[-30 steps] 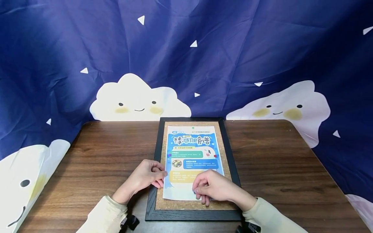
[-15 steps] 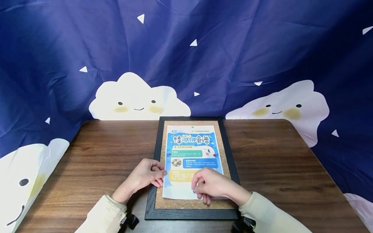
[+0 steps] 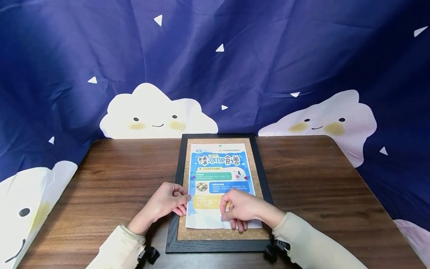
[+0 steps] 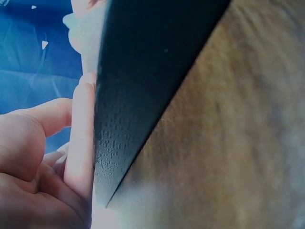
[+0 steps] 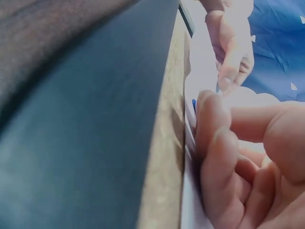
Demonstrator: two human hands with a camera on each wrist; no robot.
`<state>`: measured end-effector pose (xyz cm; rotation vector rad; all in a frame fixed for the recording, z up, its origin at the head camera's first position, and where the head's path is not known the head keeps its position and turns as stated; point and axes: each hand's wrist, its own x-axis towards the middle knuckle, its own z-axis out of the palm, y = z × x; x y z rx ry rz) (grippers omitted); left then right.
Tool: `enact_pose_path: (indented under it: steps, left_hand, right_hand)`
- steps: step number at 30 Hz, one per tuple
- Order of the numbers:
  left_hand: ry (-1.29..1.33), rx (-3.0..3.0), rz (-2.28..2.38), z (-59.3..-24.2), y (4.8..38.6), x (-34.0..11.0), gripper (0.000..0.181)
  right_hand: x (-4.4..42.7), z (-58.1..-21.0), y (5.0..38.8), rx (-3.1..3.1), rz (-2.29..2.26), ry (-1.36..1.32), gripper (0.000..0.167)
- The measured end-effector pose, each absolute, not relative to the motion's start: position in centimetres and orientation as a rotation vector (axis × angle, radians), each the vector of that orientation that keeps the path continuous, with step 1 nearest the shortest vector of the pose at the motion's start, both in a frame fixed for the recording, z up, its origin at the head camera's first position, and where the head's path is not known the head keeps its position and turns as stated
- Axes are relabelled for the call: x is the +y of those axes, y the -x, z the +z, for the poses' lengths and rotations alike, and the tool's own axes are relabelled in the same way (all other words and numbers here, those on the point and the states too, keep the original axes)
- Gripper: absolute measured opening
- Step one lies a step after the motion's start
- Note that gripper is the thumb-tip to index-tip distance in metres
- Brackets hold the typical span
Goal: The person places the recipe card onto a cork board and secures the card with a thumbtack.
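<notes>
A blue and white printed poster point(image 3: 208, 220) lies on a cork board point(image 3: 201, 235) with a black frame point(image 3: 218, 246). Small pins show on it: green point(image 3: 220, 146) at the top, purple point(image 3: 193, 178) at the left, red point(image 3: 245, 178) at the right. My left hand point(image 3: 168, 201) reaches over the frame's left side and pinches the poster's left edge. Near the poster's lower middle, my right hand point(image 3: 243, 207) pinches a small blue pushpin point(image 5: 194, 103), mostly hidden by the fingertips. The other right fingers rest on the paper's lower part.
The board lies on a brown wooden table point(image 3: 309, 186), close to its front. Behind the table hangs a dark blue curtain point(image 3: 188, 45) with white clouds. A black wrist camera point(image 3: 152, 255) sits at the left cuff.
My right hand has shifted slightly, its wrist moving left and its knuckles rising a little. The left hand keeps its place at the poster's edge. The whole head view has drifted slightly.
</notes>
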<state>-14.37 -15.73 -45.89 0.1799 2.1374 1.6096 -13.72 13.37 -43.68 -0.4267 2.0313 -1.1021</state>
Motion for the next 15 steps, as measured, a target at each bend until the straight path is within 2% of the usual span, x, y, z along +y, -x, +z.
enact_pose_path:
  steps: [4, 8, 15]
  left_hand:
    - [-0.173, 2.181, 1.569, -45.7, 14.1, -15.6, 0.017]
    - [-0.139, 2.245, 1.487, -45.5, 13.9, -15.6, 0.013]
    - [-0.194, 2.355, 1.343, -44.8, 13.6, -16.2, 0.024]
  right_hand:
    - [14.3, -44.3, 13.5, 1.998, -1.178, 0.514, 0.008]
    - [15.6, -44.5, 13.1, 1.977, -1.293, 0.613, 0.013]
    - [18.9, -43.8, 12.7, 2.031, -1.494, 0.634, 0.027]
